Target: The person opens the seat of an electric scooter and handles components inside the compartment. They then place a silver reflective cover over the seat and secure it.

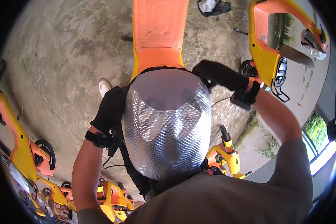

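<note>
A rounded silver cover [168, 138] with a dimpled, shiny surface and a smooth grey patch at its far end fills the middle, close to my body. It looks stretched over a saddle, and a black edge shows along its far rim. Beyond it reaches the orange and yellow body [158, 30] of a scooter-like vehicle. My left hand [110, 106], in a black glove, is closed at the cover's left edge, its fingertips hidden. At the far right edge is my gloved right hand [218, 74], fingers bent and pressed together; what they hold, if anything, is hidden. Both wrists wear black straps.
Another orange and yellow vehicle [267, 44] stands at the far right, and one more [227, 158] at the near right. Several similar ones line the left, such as one [20, 142] at the rim. A black and white bundle [214, 7] lies on the stained concrete floor [71, 48].
</note>
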### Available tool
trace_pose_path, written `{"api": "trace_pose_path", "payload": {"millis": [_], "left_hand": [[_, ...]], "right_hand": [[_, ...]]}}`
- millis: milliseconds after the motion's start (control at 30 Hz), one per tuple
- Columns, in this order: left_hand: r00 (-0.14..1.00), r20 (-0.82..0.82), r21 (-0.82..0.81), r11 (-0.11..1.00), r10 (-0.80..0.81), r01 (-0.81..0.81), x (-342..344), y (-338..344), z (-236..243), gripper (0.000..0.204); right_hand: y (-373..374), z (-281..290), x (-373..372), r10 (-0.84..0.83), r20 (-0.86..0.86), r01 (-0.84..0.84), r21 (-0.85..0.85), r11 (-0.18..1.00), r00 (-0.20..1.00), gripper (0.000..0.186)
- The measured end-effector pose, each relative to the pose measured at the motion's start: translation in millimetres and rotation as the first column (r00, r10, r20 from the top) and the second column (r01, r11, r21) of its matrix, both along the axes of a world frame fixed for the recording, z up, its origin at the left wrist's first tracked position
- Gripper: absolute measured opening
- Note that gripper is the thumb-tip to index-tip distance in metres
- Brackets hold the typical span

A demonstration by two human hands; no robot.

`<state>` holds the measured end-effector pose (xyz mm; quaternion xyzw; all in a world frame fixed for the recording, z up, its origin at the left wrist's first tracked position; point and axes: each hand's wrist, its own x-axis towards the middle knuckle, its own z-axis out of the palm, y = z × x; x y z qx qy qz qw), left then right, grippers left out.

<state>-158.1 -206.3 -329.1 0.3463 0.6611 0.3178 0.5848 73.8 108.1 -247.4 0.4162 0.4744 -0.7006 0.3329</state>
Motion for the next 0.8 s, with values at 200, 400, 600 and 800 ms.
{"api": "trace_pose_path", "payload": {"millis": [200, 400, 600, 800], "left_hand": [[0.809, 0.383, -0.489, 0.841, 0.446, -0.231, -5, 23, 34, 0.027], [0.829, 0.381, -0.552, 0.82, 0.409, -0.151, -9, -4, 27, 0.037], [0.711, 0.422, -0.546, 0.783, 0.563, -0.297, 5, -17, 31, 0.041], [0.773, 0.389, -0.361, 0.855, 0.5, -0.372, 14, -20, 26, 0.029]], "right_hand": [[-61, 42, 28, -0.378, 0.187, 0.333, 0.23, 0.914, 0.907, 0.052], [-66, 36, 29, -0.294, 0.186, 0.212, 0.364, 0.907, 0.938, 0.048], [-72, 37, 24, -0.317, 0.143, 0.223, 0.454, 0.863, 0.938, 0.043], [-76, 27, 25, -0.373, 0.074, 0.282, 0.524, 0.804, 0.925, 0.039]]}}
